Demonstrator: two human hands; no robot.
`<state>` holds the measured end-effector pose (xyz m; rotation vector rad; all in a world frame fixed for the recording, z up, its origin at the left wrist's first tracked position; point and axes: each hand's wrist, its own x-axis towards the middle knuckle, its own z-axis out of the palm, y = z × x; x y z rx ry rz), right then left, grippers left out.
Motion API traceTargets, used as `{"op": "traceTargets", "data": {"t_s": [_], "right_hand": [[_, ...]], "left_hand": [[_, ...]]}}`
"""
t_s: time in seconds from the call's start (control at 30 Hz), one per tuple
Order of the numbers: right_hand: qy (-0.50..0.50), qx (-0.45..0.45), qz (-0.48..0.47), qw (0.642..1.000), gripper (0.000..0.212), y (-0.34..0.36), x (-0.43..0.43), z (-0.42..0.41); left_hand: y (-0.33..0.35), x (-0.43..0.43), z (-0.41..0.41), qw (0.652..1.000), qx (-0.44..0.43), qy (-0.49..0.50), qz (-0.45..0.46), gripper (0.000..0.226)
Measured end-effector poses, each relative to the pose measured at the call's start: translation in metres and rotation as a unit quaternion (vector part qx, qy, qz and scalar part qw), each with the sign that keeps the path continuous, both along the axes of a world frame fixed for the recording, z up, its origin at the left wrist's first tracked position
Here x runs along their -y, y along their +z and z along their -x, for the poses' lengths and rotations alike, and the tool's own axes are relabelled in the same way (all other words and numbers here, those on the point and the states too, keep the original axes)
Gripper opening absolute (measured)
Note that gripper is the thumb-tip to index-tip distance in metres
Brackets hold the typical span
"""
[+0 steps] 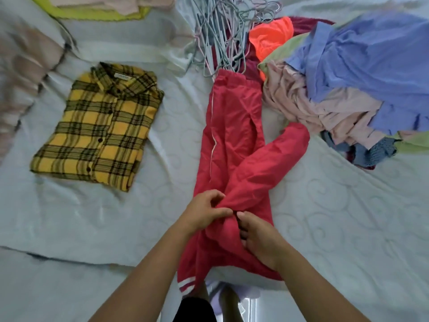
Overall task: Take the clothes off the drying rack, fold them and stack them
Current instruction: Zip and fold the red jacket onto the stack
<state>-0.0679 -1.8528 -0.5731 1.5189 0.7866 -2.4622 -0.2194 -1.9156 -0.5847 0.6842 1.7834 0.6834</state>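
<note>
Red trousers [232, 126]: laid at frame centre on the bed [329, 219]; fabric is gripped by curled fingers [221, 213] of left hand [204, 213] and right hand [258, 240].

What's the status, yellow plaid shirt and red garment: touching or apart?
Apart. The head view shows a plain strip of bare sheet between the yellow plaid shirt and the red garment.

We extend both bare arms from the lower edge, converging at centre. Our left hand [205, 213] has its fingers curled, pinching a fold of the red garment [232, 126]. Our right hand [257, 240], just beside it, grips the same fold, thumb pointing forward.
</note>
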Motion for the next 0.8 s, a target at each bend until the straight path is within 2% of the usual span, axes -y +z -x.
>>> {"op": "traceTargets", "data": {"t_s": [0.07, 0.13, 0.17, 0.2, 0.27, 0.3, 0.33, 0.37, 0.43, 0.53, 0.6, 0.67, 0.73, 0.8], "right_hand": [[0.129, 0.048, -0.105, 0.985, 0.026, 0.011, -0.008, -0.015], [0.31, 0.107, -0.24, 0.914, 0.032, 0.015, -0.008, -0.03], [0.34, 0.106, -0.263, 0.897, 0.037, 0.015, -0.002, -0.032], [0.328, 0.082, -0.24, 0.91, 0.037, 0.015, 0.008, -0.031], [0.243, 0.028, -0.1, 0.964, 0.034, 0.018, 0.03, -0.019], [0.207, 0.016, -0.042, 0.977, 0.034, 0.015, 0.036, -0.013], [0.198, 0.023, -0.024, 0.98, 0.036, 0.009, 0.036, -0.009], [0.195, 0.035, -0.035, 0.98, 0.034, 0.003, 0.03, -0.005], [0.141, 0.065, -0.125, 0.98, 0.023, -0.006, 0.004, 0.003], [-0.068, 0.079, -0.218, 0.97, 0.018, -0.009, -0.053, 0.017], [-0.211, 0.063, -0.158, 0.963, 0.021, -0.014, -0.085, 0.027], [-0.307, 0.081, -0.059, 0.947, 0.023, -0.018, -0.107, 0.039], [-0.345, 0.096, -0.002, 0.934, 0.015, -0.022, -0.119, 0.048], [-0.36, 0.104, -0.045, 0.926, 0.022, -0.019, -0.128, 0.054]], "left_hand": [[0.001, -0.004, 0.004, 0.999, 0.006, 0.022, -0.029, 0.015], [0.002, -0.005, 0.009, 0.991, 0.077, 0.099, -0.045, 0.018], [0.003, -0.004, 0.012, 0.981, 0.119, 0.144, -0.049, 0.02], [0.003, -0.004, 0.015, 0.969, 0.153, 0.188, -0.052, 0.02], [0.001, -0.001, 0.019, 0.939, 0.198, 0.277, -0.046, 0.016], [-0.001, 0.002, 0.022, 0.923, 0.213, 0.319, -0.039, 0.014], [-0.003, 0.006, 0.025, 0.91, 0.22, 0.351, -0.028, 0.013], [-0.006, 0.011, 0.027, 0.905, 0.218, 0.365, -0.013, 0.013], [-0.011, 0.019, 0.03, 0.913, 0.207, 0.351, 0.017, 0.016], [-0.015, 0.024, 0.029, 0.924, 0.215, 0.315, 0.017, 0.019], [-0.014, 0.022, 0.025, 0.918, 0.241, 0.315, -0.003, 0.015], [-0.013, 0.02, 0.022, 0.918, 0.26, 0.298, -0.023, 0.027], [-0.009, 0.021, 0.021, 0.932, 0.255, 0.256, -0.028, 0.032], [-0.008, 0.023, 0.019, 0.946, 0.247, 0.21, -0.02, 0.038]]}}
